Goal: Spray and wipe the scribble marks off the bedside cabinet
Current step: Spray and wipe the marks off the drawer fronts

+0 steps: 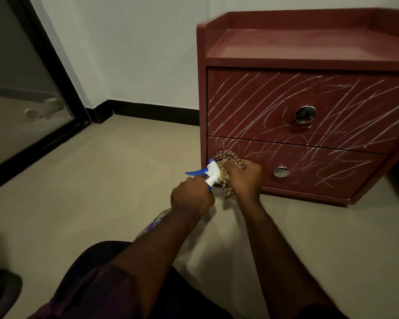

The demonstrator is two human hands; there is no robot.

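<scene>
Scribble marks [263, 104] in white cover both drawer fronts of the red-brown bedside cabinet [309, 63], which fills the right of the frame. None looks wiped yet. At lower centre, a person seated on the floor works at the left end of the lower drawer [309, 166]. The left hand [191, 194] is wrapped round the neck of a white-and-blue spray bottle [211, 172]. The right hand [244, 178] clutches a bunched checked cloth [228, 157] just beside the sprayer head.

The nozzle appears to point toward the cabinet's left edge, though the dim light makes this uncertain. With the cloth crowding the head, a squeeze could soak the fabric and fingers rather than the marks. Aimed that far left, spray could also miss onto the tiled floor [90, 180]. A blue label on the bottle's body, under the left forearm, is too blurred to read.
</scene>
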